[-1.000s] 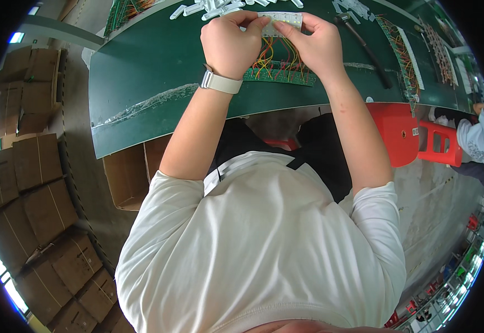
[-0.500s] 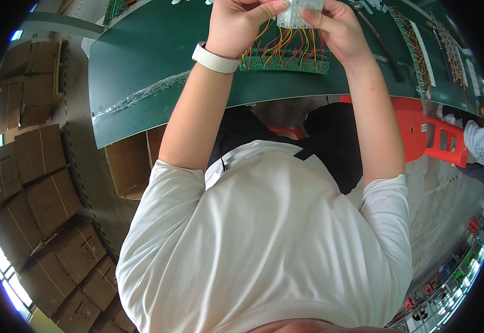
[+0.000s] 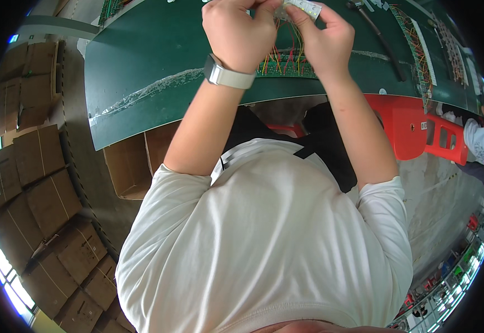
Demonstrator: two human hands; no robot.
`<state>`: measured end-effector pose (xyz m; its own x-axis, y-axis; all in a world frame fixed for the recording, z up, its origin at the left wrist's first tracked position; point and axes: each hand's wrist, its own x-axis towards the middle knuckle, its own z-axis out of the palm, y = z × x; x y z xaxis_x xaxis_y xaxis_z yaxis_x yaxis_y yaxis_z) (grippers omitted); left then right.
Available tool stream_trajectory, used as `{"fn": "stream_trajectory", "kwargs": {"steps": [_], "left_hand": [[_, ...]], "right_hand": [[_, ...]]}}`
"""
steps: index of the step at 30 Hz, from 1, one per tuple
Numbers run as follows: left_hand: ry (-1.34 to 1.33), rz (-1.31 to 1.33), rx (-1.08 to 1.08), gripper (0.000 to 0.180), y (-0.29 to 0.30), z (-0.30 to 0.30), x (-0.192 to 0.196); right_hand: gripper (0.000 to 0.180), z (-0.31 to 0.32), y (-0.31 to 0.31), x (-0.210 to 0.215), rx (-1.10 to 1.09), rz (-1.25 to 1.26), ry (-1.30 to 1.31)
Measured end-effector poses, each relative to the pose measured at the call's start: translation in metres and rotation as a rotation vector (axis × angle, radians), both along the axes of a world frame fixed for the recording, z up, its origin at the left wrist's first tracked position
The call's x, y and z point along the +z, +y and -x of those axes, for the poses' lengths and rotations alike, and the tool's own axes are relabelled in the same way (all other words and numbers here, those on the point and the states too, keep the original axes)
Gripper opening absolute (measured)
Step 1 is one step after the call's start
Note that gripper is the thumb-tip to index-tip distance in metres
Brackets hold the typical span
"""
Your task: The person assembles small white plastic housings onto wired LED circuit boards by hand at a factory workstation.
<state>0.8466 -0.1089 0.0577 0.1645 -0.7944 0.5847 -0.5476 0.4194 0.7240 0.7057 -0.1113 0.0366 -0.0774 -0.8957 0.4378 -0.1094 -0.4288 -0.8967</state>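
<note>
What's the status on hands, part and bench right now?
Left hand and right hand raised together, fingers pinching a white connector strip. Coloured wires hang below it over the green bench. Nothing blocking.

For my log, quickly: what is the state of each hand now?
Left hand: closed, pinching the white connector.
Right hand: closed on the same connector, above the coloured wires.

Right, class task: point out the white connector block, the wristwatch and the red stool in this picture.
white connector block [image 3: 303, 8], head view, on its pale top face.
wristwatch [image 3: 214, 71], head view, on the watch case at the left wrist.
red stool [image 3: 406, 125], head view, on its red side.
</note>
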Motion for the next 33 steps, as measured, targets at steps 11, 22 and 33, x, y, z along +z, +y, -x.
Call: {"fn": "stream_trajectory", "kwargs": {"steps": [11,22,33], "left_hand": [[0.009,-0.126,0.173,0.026,-0.011,-0.009,-0.003],[-0.460,0.263,0.217,0.023,0.007,-0.019,0.014],[-0.009,0.174,-0.031,0.019,-0.006,-0.021,-0.002]], "right_hand": [[0.016,0.014,-0.016,0.007,0.001,-0.158,0.238],[0.016,0.020,-0.020,0.008,0.251,-0.231,0.031],[0.016,0.028,-0.013,0.004,0.279,-0.271,0.010]]}}
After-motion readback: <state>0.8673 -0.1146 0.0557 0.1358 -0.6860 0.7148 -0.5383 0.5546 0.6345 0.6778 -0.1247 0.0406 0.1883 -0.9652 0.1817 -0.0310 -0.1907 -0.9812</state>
